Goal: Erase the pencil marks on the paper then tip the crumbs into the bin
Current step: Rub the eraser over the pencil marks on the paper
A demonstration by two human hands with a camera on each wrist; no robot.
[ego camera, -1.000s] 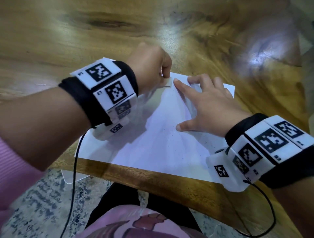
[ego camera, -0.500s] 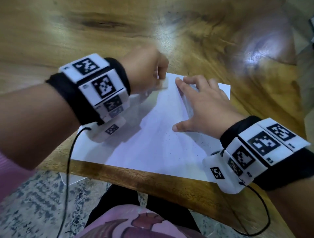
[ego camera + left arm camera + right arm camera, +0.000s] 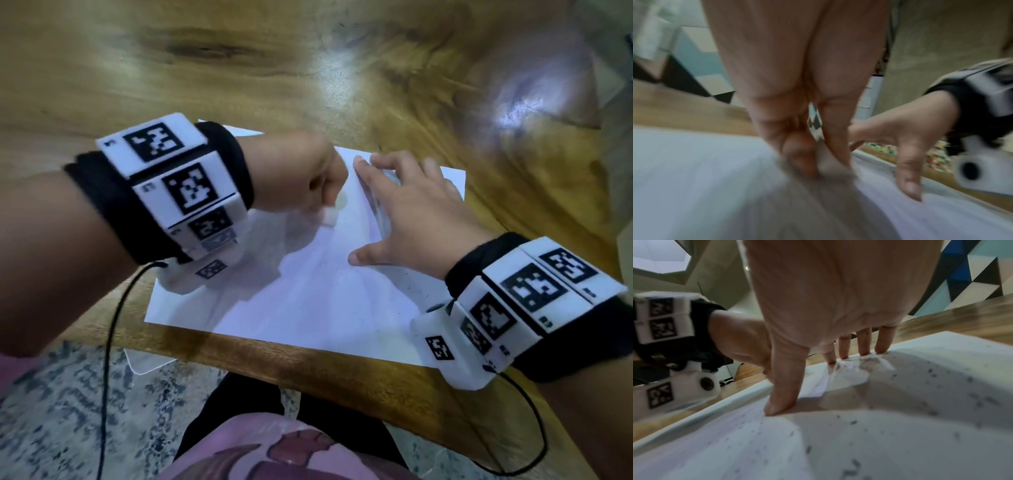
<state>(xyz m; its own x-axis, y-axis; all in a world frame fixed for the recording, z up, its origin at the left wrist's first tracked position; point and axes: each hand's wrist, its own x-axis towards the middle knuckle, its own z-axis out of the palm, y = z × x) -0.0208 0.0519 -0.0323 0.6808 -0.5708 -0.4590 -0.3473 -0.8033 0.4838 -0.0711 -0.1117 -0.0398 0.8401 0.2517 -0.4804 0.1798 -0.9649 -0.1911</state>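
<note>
**Ana:** Paper point(image 3: 308, 301) lies flat on the wooden table point(image 3: 239, 68), its near edge close to the table's edge. See the right hand point(image 3: 414, 219)? Fingers point(image 3: 863, 344) spread wide and thumb out, tips pressed down on the sheet's far part.

**Ben:** That's to pin it, I'd say, so the rubbing doesn't drag or crease it. And the left hand point(image 3: 301, 174)?

**Ana:** Curled tight round a small pale eraser point(image 3: 334, 214), pinched between thumb and fingertips with its end on the sheet, just beside the right index fingertip. The left wrist view is smeared, so I can't tell exactly how each finger sits.

**Ben:** Working right next to the pinning fingers makes sense: the sheet is stiffest there.

**Ana:** Dark crumbs point(image 3: 931, 371) are scattered under and behind the right palm, towards the near right corner. Faint grey marks point(image 3: 867, 365) show just ahead of the right fingertips.

**Ben:** So erasing isn't finished, by my reckoning. No bin shows anywhere in view. Lifting the sheet later will want it kept level, or the crumbs slide off early.
</note>
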